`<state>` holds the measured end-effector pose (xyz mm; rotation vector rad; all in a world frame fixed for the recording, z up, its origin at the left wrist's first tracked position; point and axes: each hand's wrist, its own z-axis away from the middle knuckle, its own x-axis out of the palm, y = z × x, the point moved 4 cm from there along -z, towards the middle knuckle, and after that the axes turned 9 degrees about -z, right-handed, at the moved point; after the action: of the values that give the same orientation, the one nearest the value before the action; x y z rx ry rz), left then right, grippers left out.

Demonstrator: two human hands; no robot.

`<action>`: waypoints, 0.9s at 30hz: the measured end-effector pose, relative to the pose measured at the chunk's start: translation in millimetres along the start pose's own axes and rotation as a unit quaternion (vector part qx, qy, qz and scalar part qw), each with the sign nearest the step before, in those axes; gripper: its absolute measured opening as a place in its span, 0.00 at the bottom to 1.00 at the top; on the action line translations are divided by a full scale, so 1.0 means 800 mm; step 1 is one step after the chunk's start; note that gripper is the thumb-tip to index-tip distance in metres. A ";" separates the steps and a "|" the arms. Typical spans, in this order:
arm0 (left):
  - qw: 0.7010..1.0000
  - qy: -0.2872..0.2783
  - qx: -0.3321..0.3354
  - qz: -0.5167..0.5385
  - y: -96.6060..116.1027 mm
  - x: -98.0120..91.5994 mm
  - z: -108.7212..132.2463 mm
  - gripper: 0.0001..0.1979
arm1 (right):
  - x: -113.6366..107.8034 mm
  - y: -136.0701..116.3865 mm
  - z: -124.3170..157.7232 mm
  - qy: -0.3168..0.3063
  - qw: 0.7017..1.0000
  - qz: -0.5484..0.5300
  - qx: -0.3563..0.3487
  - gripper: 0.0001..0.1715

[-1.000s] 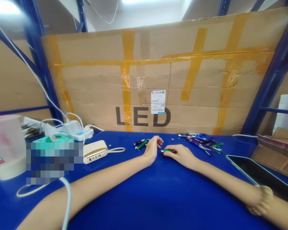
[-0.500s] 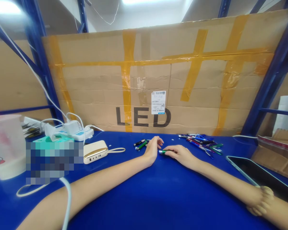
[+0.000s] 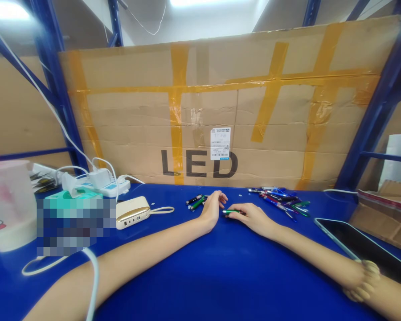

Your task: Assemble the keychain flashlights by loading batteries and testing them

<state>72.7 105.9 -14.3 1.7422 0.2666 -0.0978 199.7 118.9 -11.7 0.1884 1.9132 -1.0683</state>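
Note:
My right hand point(image 3: 254, 217) is closed on a green pen point(image 3: 230, 212), whose silver end points left, low over the blue table point(image 3: 200, 276). Just left of it my left hand point(image 3: 214, 207) stands on its edge, fingers apart and curved to the right, with nothing seen in it. Behind and left of that hand lie a few short dark and green pens point(image 3: 197, 203), partly hidden by it. A loose heap of blue, red, purple and green pens point(image 3: 282, 198) spreads beyond my right hand, near the cardboard.
At left are a cream power bank point(image 3: 132, 212), a power strip point(image 3: 110, 186) with white cables and a pale cup point(image 3: 10, 205). A phone point(image 3: 364, 245) lies at right beside cardboard point(image 3: 384, 218). A large LED carton point(image 3: 137, 125) stands behind.
The green pen in my right hand has turned slightly and shifted a little to the right. My left hand has hardly moved.

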 end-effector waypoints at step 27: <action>1.000 0.004 0.005 -0.006 -0.002 0.000 -0.002 0.14 | 0.000 -0.002 0.002 0.005 1.000 -0.003 -0.012 0.21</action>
<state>72.5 108.0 -15.3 1.7522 0.2819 -0.1008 199.6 117.0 -11.4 0.1743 1.9359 -1.0493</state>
